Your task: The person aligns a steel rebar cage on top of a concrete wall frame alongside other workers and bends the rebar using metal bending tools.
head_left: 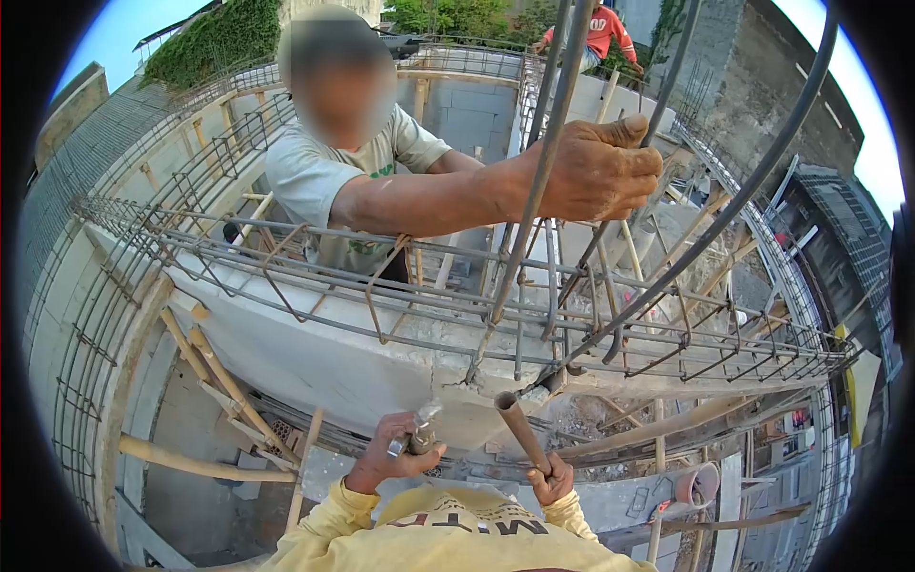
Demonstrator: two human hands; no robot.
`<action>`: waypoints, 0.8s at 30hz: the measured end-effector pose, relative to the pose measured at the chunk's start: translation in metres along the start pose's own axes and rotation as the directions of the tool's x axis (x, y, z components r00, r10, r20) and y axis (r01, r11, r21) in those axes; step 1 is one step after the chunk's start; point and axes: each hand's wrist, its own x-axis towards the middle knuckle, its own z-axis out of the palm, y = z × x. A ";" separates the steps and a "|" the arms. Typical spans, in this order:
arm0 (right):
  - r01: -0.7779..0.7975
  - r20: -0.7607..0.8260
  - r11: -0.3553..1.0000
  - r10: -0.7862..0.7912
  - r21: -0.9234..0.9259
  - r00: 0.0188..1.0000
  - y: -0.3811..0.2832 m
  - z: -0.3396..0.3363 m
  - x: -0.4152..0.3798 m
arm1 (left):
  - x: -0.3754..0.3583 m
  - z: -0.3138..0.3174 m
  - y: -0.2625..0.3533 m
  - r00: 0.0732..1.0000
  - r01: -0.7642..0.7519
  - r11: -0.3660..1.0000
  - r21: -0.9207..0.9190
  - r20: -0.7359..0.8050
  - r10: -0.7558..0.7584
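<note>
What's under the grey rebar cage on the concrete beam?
The grey rebar cage lies on the pale concrete beam. Bamboo props show below the beam. The beam's underside and whatever bears it are hidden.

Hammer (pixel 416 434) in my left hand (pixel 386 462), head tilted up. Rusty pipe (pixel 522 431) in my right hand (pixel 551 480), leaning far-left toward the rebar.

Two hands down low, the wearer's own: the left hand (pixel 386 458) wrapped round one hammer (pixel 416 432), the right hand (pixel 551 480) gripping one metal pipe (pixel 519 427). Two other people in shot: one co-worker (pixel 348 176) across the beam with one hand (pixel 600 172) on show, and one person in red (pixel 602 33) far behind. Three long rebar rods (pixel 534 200) rise past that hand.
</note>
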 end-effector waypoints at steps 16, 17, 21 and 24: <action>-0.020 0.497 0.995 -0.029 0.093 0.867 -0.002 0.022 0.045 | -0.008 0.088 0.014 0.967 0.228 0.911 -0.344 0.187 -0.171; -0.006 0.521 0.996 -0.043 0.093 0.853 0.000 0.020 0.047 | -0.005 0.090 0.015 0.980 0.166 0.930 -0.328 0.159 -0.119; 0.089 0.513 0.987 -0.146 0.134 0.846 0.007 0.012 0.059 | 0.004 0.098 0.033 0.960 0.274 0.837 -0.473 0.184 -0.210; 0.114 0.501 0.989 -0.144 0.089 0.853 0.022 0.009 0.055 | 0.000 0.113 0.022 0.967 0.242 0.873 -0.425 0.177 -0.182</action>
